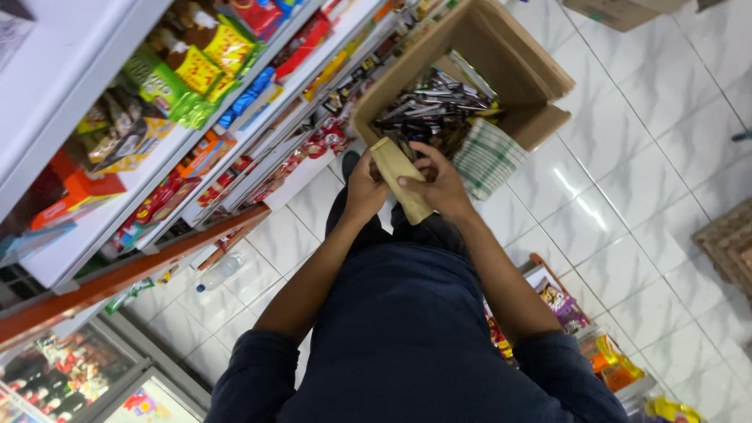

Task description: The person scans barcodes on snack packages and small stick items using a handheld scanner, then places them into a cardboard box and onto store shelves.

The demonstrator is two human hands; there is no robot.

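Standing over the open cardboard box (478, 59), a tan flat packet (401, 178) is held in front of the body, both grips closed on it: left hand (365, 188), right hand (440, 186). Many dark packets (431, 110) are seen inside the box; the shelves (196, 149) are already stocked.

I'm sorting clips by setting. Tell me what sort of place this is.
Most likely a small grocery or convenience shop. Tiered shelves hold packaged snacks, an open cardboard box of small packets sits on the white tiled floor, and both hands hold a tan cardboard piece.
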